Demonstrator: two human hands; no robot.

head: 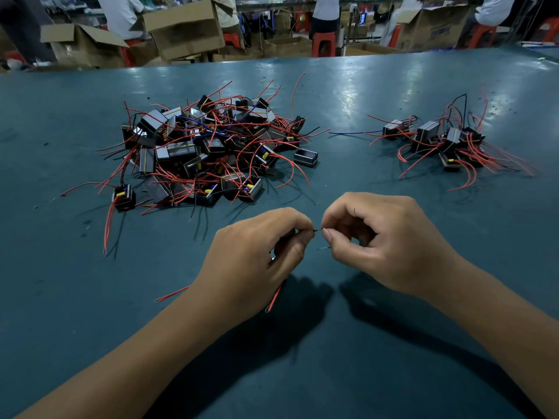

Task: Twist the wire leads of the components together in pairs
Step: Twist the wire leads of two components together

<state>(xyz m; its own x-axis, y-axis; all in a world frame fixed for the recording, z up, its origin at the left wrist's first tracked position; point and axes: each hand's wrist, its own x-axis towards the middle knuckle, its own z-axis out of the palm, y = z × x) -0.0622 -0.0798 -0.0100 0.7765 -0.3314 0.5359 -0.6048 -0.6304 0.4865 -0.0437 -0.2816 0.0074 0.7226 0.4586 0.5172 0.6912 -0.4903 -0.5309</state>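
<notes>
My left hand [260,255] grips a small component that is mostly hidden in the palm. Its red leads [273,299] hang out below the hand and another red lead [172,294] sticks out to the left. My right hand [384,240] pinches the thin bare wire ends [317,230] between thumb and forefinger. The fingertips of both hands almost meet over those ends. A large pile of black box-shaped components with red leads [205,146] lies at the middle left. A smaller pile of such components [444,140] lies at the right.
Everything rests on a wide teal table [348,343]. One component [123,197] sits apart at the big pile's near left, another [305,157] at its right. Beyond the far edge stand cardboard boxes [184,28], red stools [323,43] and several people.
</notes>
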